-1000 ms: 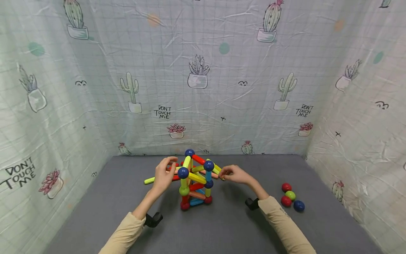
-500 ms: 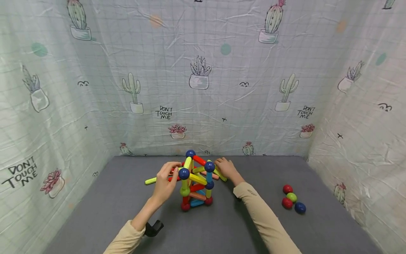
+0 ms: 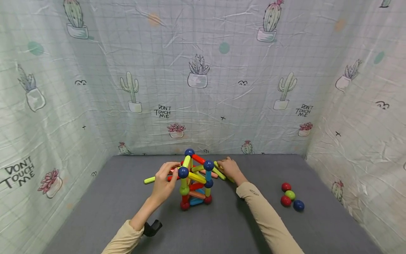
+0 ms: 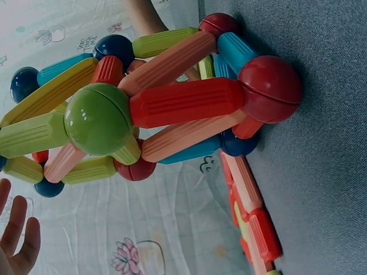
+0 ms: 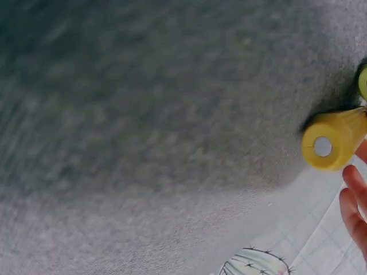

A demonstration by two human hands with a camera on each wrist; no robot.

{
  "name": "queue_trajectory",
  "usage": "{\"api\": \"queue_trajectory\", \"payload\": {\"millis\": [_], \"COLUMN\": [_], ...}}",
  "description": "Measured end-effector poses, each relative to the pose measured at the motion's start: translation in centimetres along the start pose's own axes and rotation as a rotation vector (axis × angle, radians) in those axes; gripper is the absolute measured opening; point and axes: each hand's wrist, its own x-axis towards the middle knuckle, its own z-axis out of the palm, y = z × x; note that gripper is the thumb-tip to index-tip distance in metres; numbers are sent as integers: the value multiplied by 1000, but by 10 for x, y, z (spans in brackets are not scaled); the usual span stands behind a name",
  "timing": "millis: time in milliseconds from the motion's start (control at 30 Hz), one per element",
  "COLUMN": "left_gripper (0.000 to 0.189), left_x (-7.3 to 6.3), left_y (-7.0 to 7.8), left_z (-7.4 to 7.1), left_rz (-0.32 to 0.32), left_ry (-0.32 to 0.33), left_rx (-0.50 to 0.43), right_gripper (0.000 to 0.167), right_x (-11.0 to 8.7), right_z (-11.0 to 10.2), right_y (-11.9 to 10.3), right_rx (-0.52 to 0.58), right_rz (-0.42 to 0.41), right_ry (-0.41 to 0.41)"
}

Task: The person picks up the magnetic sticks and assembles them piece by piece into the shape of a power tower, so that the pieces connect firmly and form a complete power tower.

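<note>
A tower of coloured magnetic sticks and balls (image 3: 196, 177) stands upright on the grey cloth. My left hand (image 3: 164, 179) is at its upper left, thumb right by the blue corner ball (image 3: 183, 172). In the left wrist view the left fingers (image 4: 17, 226) are extended beside the tower. Behind and right of it, my right hand (image 3: 231, 168) reaches down to loose sticks. Its fingers (image 5: 355, 197) pinch a yellow stick (image 5: 332, 140), which lies low on the cloth; the thumb is hidden. A yellow-green stick (image 3: 219, 172) lies just left of that hand.
Several balls, red, green and blue (image 3: 290, 195), lie on the right of the cloth. Behind the tower lie red and pink sticks (image 4: 252, 212), and a yellow-green stick (image 3: 149, 180) points out to the left. A cactus-print curtain (image 3: 203, 106) encloses the back and sides.
My right hand has reached farther back and left over the loose sticks, then slightly right, parting the yellow stick from the yellow-green one. My left hand has come closer to the tower.
</note>
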Motion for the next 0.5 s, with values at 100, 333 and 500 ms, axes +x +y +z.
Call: {"api": "queue_trajectory", "payload": {"millis": [100,333,500], "left_gripper": [20,19,21], "left_x": [0,1,2], "left_y": [0,0,3], "left_z": [0,1,1], "left_rz": [11,87,129], "left_ry": [-1,-21,-46], "left_rx": [12,56,94], "right_gripper": [14,19,15], "right_x": [-2,-7,-9], "right_z": [-1,1,0], "right_y": [1,2,7], "right_rx": [32,-79,-103], "right_rz": [35,128,157], "right_ry": [-16,-84,-21]}}
